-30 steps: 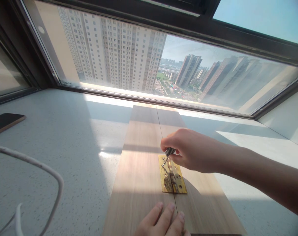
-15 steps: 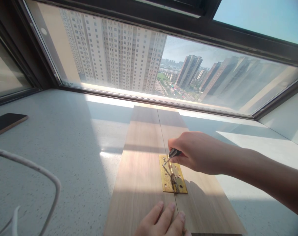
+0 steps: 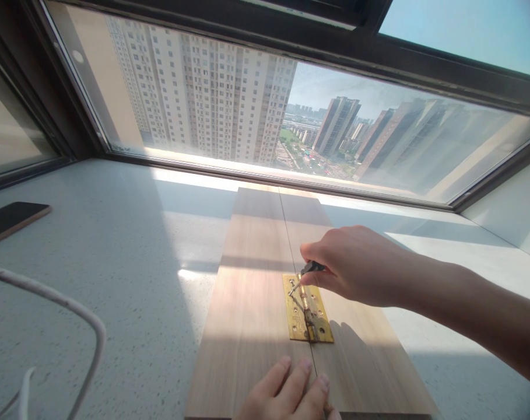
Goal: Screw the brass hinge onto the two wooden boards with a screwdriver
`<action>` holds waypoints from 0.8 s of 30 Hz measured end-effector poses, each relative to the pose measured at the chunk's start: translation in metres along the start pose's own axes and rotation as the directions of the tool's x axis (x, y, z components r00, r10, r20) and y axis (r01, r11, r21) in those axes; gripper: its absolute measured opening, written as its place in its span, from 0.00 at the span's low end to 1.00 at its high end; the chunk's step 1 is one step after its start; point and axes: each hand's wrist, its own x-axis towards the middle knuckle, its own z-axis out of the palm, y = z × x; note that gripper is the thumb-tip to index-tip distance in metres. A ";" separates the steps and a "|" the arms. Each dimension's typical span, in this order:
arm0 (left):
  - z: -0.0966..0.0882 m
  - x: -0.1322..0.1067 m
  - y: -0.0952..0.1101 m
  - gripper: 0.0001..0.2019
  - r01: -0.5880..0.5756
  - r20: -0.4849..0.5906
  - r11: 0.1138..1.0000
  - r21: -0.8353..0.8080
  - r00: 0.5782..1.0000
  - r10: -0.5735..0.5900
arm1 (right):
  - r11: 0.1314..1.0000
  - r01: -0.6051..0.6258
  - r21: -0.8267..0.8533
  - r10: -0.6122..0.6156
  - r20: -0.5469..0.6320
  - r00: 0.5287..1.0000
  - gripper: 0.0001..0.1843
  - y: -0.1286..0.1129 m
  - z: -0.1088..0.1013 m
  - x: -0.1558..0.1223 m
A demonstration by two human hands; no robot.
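Observation:
My right hand (image 3: pixel 350 262) is closed round the dark handle of a screwdriver (image 3: pixel 309 268). Its thin metal shaft slants down to the left, with the tip at a screw on the left leaf of a brass hinge (image 3: pixel 296 318). The hinge lies unfolded across the seam between two pale wooden boards (image 3: pixel 247 262), and several holes show in its leaves. Just below the hinge, my left hand (image 3: pixel 291 394) rests with outstretched fingers on the boards near their front edge. Its palm runs out of the bottom of the view.
The boards lie on a white speckled sill (image 3: pixel 129 262) in front of a dark-framed window (image 3: pixel 247 175). A phone (image 3: pixel 17 219) lies at the far left. A white cable (image 3: pixel 72 306) curves up at the lower left.
My right hand has risen slightly and turned a little, with the screwdriver still in it and its tip at the same screw. The left hand stays in nearly the same place.

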 end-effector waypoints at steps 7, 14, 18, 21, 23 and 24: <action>0.001 -0.005 0.000 0.03 -0.017 0.035 1.000 0.008 0.999 0.017 | 0.995 0.013 0.095 -0.011 -0.015 1.000 0.11 0.000 0.006 -0.001; 0.000 -0.001 0.001 0.04 0.024 0.014 0.999 -0.021 1.000 -0.023 | 0.997 -0.001 0.083 0.000 0.012 1.000 0.12 0.002 0.003 -0.002; -0.001 -0.001 0.001 0.03 0.007 0.037 1.000 -0.026 0.999 -0.006 | 1.000 -0.027 -0.010 0.027 0.007 1.000 0.22 -0.001 0.005 0.003; 0.000 -0.001 0.000 0.05 0.003 0.027 1.000 -0.021 1.000 -0.003 | 0.998 0.010 0.065 -0.010 -0.005 1.000 0.13 0.002 0.006 0.001; 0.000 -0.001 0.000 0.06 -0.001 0.016 1.000 -0.015 1.000 0.001 | 0.989 0.066 0.135 -0.065 -0.011 0.998 0.08 0.005 0.005 -0.002; 0.000 -0.001 0.000 0.06 -0.001 0.013 1.000 -0.014 1.000 0.001 | 0.985 0.082 0.153 -0.081 -0.010 0.997 0.07 0.007 0.005 -0.004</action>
